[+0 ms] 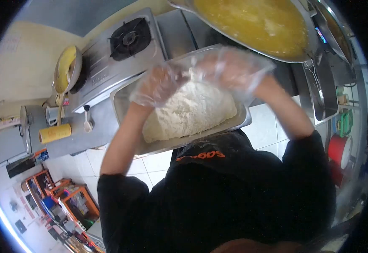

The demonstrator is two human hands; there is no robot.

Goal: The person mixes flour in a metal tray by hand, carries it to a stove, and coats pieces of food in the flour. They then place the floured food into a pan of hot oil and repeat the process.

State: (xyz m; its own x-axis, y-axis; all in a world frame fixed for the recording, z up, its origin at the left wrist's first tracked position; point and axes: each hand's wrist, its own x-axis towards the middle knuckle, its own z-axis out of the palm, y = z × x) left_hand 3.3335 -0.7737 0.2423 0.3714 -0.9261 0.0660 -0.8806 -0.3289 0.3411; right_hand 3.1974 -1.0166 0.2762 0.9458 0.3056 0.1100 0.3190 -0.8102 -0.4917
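White, crumbly dough (190, 111) lies heaped in a steel tray (127, 105) on the counter just before the person. Both hands wear clear plastic gloves: the left hand (158, 84) and right hand (230, 67) rest close together on the mound's far top, though blur hides whether their fingers grip dough or lie spread. Left of the tray sit a gas stove (125, 46), a yellow-coated ladle (66, 69) and a yellow roll (55, 133). A wide pan of yellow liquid (255, 23) stands far right.
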